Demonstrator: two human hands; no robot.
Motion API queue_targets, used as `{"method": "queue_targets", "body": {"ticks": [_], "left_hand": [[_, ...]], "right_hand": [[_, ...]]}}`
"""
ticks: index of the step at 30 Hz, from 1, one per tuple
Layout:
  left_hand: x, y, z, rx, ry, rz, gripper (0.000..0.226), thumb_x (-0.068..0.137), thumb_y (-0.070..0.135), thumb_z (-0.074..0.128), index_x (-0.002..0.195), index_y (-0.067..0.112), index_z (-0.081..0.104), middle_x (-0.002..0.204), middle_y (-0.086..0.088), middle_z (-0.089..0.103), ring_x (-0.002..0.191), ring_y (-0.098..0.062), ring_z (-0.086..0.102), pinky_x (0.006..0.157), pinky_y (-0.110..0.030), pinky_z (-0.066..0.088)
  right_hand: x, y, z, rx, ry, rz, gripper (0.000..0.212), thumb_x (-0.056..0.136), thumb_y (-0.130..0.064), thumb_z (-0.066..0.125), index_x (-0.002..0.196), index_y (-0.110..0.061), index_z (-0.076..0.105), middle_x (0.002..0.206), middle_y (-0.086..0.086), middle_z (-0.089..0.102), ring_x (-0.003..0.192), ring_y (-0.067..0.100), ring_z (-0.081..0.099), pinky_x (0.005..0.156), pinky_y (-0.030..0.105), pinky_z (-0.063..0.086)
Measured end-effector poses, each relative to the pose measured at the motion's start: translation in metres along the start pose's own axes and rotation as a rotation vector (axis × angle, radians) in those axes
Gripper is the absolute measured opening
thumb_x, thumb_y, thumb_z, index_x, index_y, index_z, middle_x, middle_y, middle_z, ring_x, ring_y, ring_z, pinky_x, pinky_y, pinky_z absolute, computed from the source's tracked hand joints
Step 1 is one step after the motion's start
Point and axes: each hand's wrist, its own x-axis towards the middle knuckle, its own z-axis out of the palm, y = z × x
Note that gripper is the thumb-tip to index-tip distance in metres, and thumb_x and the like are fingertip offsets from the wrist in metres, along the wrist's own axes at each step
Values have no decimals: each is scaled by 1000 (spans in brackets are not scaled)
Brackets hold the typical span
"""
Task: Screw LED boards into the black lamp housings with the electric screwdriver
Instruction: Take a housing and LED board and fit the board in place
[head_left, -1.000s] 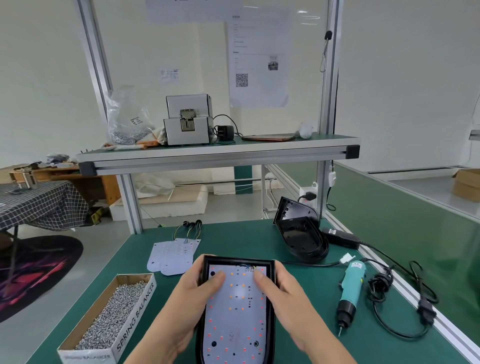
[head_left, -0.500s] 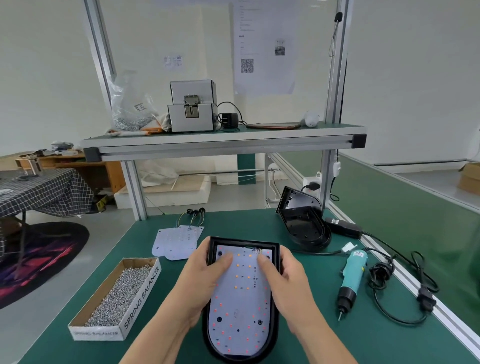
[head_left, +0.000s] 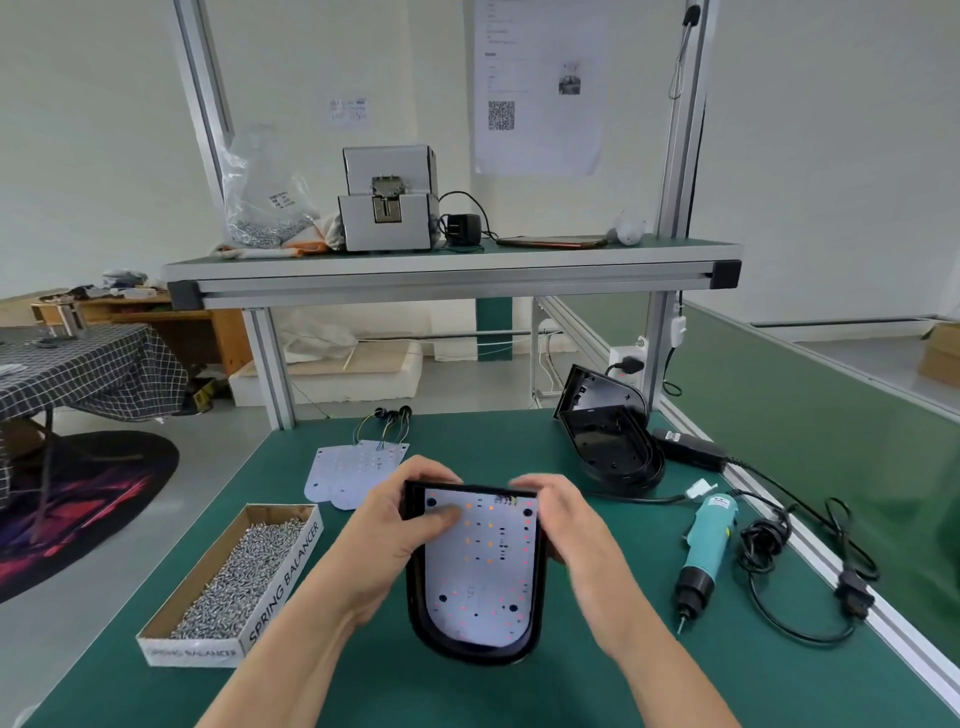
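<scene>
A black lamp housing (head_left: 422, 613) lies on the green table in front of me with a white LED board (head_left: 480, 577) seated inside it. My left hand (head_left: 395, 535) grips the housing's left wall, its thumb pressing on the board's top left. My right hand (head_left: 563, 519) wraps the upper right edge, fingers curled over the far rim. The teal electric screwdriver (head_left: 709, 540) lies on the table to the right, tip pointing toward me, untouched.
A cardboard box of screws (head_left: 244, 577) sits at the left. Spare LED boards (head_left: 353, 470) with wires lie behind the hands. Two more black housings (head_left: 613, 441) are stacked at the back right, beside a power adapter (head_left: 688, 449) and looped cable (head_left: 810, 566).
My right hand left the board's face and now curls round the housing's upper right edge. My left thumb slid toward the top left corner. The view tilted down.
</scene>
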Motion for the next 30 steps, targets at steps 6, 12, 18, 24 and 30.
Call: {"method": "queue_targets", "body": {"ticks": [6, 12, 18, 24, 30], "left_hand": [[-4, -5, -9, 25, -233, 30, 19, 82, 20, 76, 97, 18, 66, 94, -4, 62, 90, -14, 54, 77, -17, 43], [-11, -14, -20, -136, -233, -50, 30, 77, 19, 85, 96, 11, 64, 97, -22, 56, 92, -27, 48, 78, -35, 36], [-20, -33, -41, -263, -301, -68, 33, 80, -23, 60, 91, 7, 63, 112, -35, 58, 97, -33, 58, 80, -35, 48], [-22, -70, -65, -406, -206, -116, 35, 64, -21, 76, 83, 5, 62, 116, -37, 59, 128, -43, 54, 101, -49, 48], [-29, -105, -70, -533, -91, -157, 37, 53, -15, 84, 76, 4, 63, 140, -38, 47, 129, -53, 47, 105, -62, 31]], "right_hand": [[12, 1, -8, -32, -263, 46, 61, 90, 20, 45, 133, -20, 60, 138, -6, 59, 123, 9, 56, 88, 17, 48], [25, 8, 0, -258, -232, -2, 20, 100, -5, 57, 113, -15, 68, 107, -5, 71, 98, 8, 66, 84, 25, 53], [25, 9, -3, -257, -299, 197, 35, 96, -46, 58, 93, -12, 62, 73, 0, 64, 64, 22, 57, 61, 31, 47], [19, 14, -12, -162, -503, 281, 27, 92, -9, 65, 117, -6, 56, 96, 3, 65, 79, 15, 60, 79, 27, 51], [20, 12, 1, -248, -340, 358, 25, 90, -39, 65, 101, -17, 58, 82, 3, 72, 60, 13, 61, 64, 26, 51]]}}
